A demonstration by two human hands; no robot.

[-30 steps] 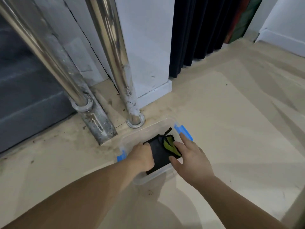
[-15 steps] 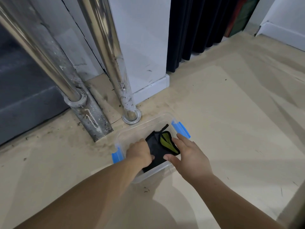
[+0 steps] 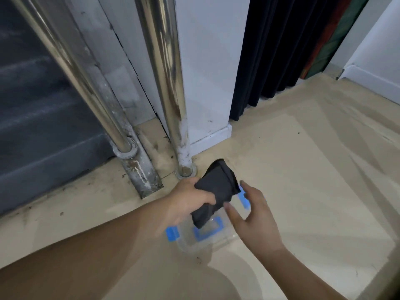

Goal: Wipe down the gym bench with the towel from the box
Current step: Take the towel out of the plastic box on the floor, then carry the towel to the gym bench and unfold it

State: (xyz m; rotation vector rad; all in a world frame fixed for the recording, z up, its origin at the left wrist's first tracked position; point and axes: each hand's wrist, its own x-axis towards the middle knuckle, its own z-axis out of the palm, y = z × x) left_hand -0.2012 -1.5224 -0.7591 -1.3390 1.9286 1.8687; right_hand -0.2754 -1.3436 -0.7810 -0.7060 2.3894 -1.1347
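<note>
Towel, dark and folded, sits bunched in the person's left hand, whose fingers are wrapped tight around its middle. It hangs above the clear plastic box with blue clips, which rests on the beige floor. At about three o'clock from the towel, the right hand hovers just beside it with fingers spread and loose, gripping nothing. At twelve o'clock from the box, a steel post meets the floor; a second slanted post stands at about ten o'clock. A black curtain hangs at one o'clock.
</note>
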